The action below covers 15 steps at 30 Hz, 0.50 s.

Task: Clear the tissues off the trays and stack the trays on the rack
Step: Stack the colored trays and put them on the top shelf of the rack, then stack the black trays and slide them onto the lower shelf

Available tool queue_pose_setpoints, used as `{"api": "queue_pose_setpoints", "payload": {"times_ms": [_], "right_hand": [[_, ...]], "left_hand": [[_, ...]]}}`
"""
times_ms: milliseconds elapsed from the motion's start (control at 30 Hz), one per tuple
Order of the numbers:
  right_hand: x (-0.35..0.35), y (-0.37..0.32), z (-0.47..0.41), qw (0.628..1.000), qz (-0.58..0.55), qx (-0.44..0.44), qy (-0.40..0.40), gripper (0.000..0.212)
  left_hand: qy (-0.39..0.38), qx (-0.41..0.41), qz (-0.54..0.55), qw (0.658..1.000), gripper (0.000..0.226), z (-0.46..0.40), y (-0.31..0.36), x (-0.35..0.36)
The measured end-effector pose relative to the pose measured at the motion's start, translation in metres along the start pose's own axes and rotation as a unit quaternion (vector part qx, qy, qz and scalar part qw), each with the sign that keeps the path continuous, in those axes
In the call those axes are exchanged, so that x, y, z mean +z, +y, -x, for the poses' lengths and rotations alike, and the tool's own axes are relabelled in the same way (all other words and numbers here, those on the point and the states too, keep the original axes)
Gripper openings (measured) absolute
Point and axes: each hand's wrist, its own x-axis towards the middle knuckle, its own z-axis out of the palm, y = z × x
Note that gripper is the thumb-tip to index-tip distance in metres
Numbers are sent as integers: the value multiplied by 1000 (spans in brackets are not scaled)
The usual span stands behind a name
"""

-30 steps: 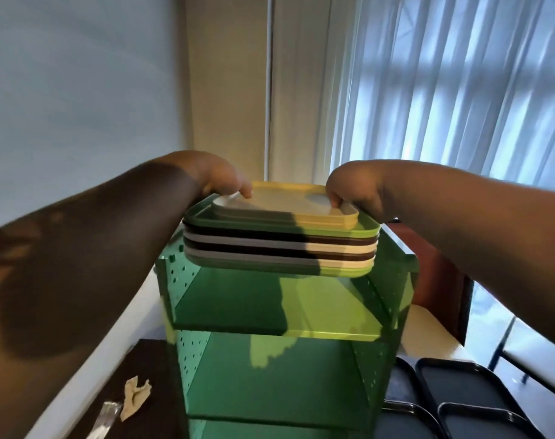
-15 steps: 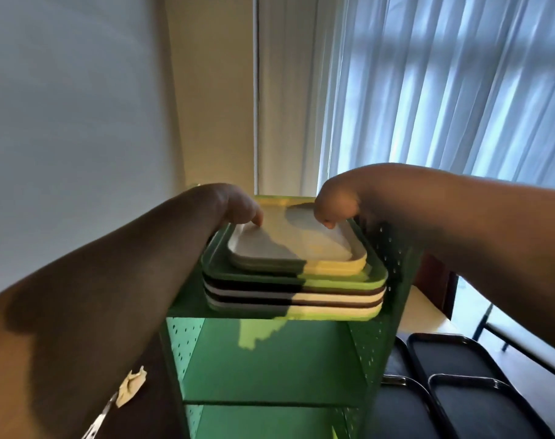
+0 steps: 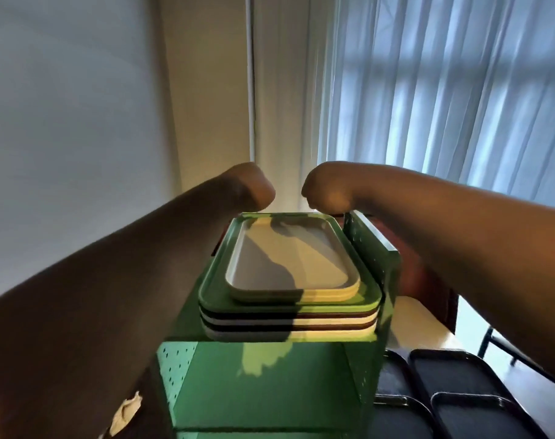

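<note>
Hands [image 3: 288, 191] behind tray stack [image 3: 290, 299], fingers hidden

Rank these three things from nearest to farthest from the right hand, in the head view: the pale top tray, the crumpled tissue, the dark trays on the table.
1. Pale top tray: just below the right hand, on the stack.
2. Dark trays: lower right, on the table.
3. Crumpled tissue: far lower left, past the green rack.

Canteen-like room: tray rack [image 3: 269, 391], vertical blinds [image 3: 444, 90].
</note>
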Motion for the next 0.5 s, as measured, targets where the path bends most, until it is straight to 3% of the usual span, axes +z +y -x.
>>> {"api": "queue_pose_setpoints", "payload": {"times_ms": [167, 300, 400, 500], "right_hand": [[10, 57, 11, 970, -158, 49, 178, 34], [24, 98, 27, 894, -356, 112, 248, 37], [40, 130, 38, 853, -414, 129, 291, 39], [61, 163, 46, 835, -440, 136, 300, 38]], "left_hand": [[37, 67, 49, 996, 36, -5, 52, 1], [47, 125, 25, 991, 37, -1, 107, 9], [60, 160, 2, 985, 38, -2, 145, 21], [60, 186, -19, 981, 38, -5, 179, 43]]}}
